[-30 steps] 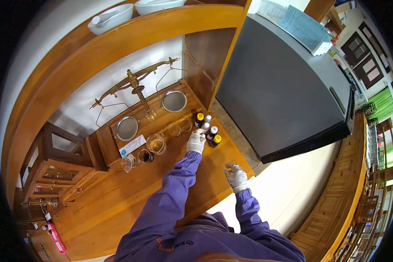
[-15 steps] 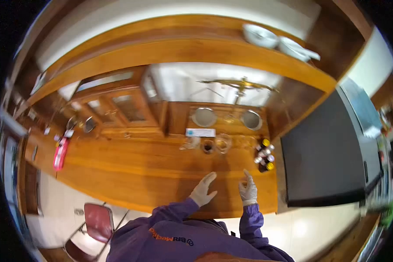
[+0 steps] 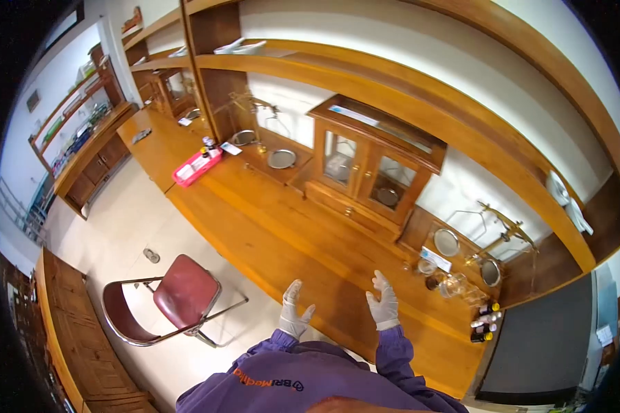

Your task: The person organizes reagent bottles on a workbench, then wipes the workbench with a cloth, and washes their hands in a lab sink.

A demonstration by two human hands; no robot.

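Both hands wear white gloves and hang over the front of the wooden table (image 3: 255, 241). My left hand (image 3: 295, 313) is near the table's front edge, fingers apart, with nothing in it. My right hand (image 3: 383, 303) is above the tabletop, thumb and fingers spread, also holding nothing. To its right stand glass vessels (image 3: 453, 285) and a small vessel with dark contents (image 3: 432, 282). Beyond them, several small bottles (image 3: 484, 323), some yellow-capped, are grouped at the table's right end.
A brass balance (image 3: 506, 230) with round pans stands behind the glassware. The wooden glass-doored cabinet (image 3: 372, 172) is at the back centre. A pink tray (image 3: 198, 165) lies to the left. A maroon folding chair (image 3: 186, 292) stands on the floor at left.
My view has swung left, bringing the chair, pink tray and a second balance further in. My hands stay empty; the left now sits by the table's front edge.
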